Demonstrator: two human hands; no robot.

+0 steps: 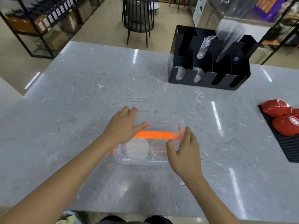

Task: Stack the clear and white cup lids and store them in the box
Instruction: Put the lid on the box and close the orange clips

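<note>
Marble counter (80,94): both hands, left (123,126) and right (182,151), grips spread open, press the clear box (142,159).

Grey marble counter (97,81); beyond it beige floor (103,28), black slatted chair (137,18), shelving (40,21) far-left.

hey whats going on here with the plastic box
A person is working at a grey marble counter with a clear plastic box that has an orange handle. The left hand rests on top of it and the right hand is at its right end. White cup lids already sit inside. A black organizer stands further back.
</note>
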